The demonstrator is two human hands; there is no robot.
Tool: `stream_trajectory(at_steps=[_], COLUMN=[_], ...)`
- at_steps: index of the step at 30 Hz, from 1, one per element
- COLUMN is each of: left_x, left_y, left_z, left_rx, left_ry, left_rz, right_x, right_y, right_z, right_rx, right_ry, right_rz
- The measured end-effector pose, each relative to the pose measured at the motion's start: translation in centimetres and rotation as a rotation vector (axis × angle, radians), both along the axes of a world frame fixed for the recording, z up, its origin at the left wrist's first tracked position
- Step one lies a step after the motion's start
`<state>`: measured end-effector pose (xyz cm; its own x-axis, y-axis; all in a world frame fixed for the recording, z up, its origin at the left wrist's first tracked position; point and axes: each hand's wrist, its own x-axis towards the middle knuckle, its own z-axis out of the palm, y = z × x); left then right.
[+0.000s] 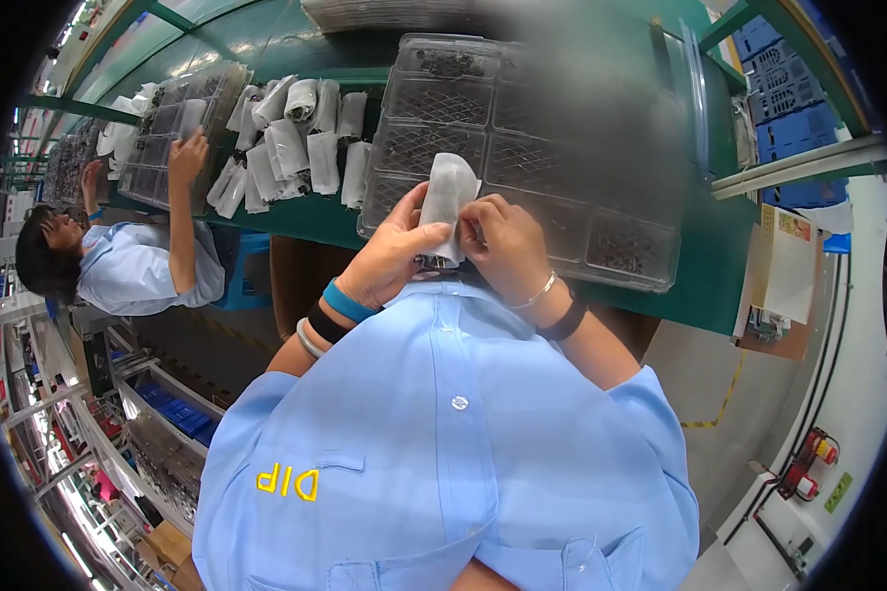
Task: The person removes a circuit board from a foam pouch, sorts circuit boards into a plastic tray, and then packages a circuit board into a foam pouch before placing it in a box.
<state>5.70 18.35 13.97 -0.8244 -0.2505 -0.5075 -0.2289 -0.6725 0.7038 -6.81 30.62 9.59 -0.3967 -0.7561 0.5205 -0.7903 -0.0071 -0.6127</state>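
- White pouch [449,189] gripped by left hand [396,248], long axis pointed forward.
- Right hand [509,244] placed at pouch's right edge, fingers curled narrow; pinch cannot be told.

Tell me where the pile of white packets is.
The pile of white packets is at upper left in the head view, on the green table between two clear compartment trays, ahead and left of your left hand.

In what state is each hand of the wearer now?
Left hand: closed, holding the white wrapped bundle.
Right hand: fingers curled at its right edge; whether it grips cannot be told.
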Motion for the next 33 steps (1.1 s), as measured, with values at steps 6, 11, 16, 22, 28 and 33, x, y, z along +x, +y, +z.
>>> stream_trajectory(at_steps=[6, 11, 16, 22, 28, 33], left_x=[0.7, 1.2, 1.8, 1.7, 1.2, 1.1], left_y=[1.0, 0.7, 0.6, 0.6, 1.0, 0.6], left_z=[-0.1, -0.1, 0.0, -0.5, -0.4, -1.6], left_rx=[-0.241, -0.206, -0.206, -0.352, -0.517, -0.655], left_ry=[-0.008, 0.011, -0.052, -0.097, -0.187, -0.207], left_rz=[-0.056, -0.103, -0.052, -0.08, -0.176, -0.175], right_x=[1.0, 2.0, 2.0, 1.5, 0.9, 1.0], right_y=[0.6, 0.7, 1.3, 1.7, 1.1, 0.5], right_z=[0.2, 0.0, 0.3, 1.3, 1.4, 1.5], right_rx=[0.066, -0.038, 0.05, 0.085, 0.149, 0.311], right_ry=[-0.151, -0.38, -0.356, -0.197, 0.071, 0.298], right_rz=[0.001, -0.002, 0.051, 0.075, 0.164, 0.195])
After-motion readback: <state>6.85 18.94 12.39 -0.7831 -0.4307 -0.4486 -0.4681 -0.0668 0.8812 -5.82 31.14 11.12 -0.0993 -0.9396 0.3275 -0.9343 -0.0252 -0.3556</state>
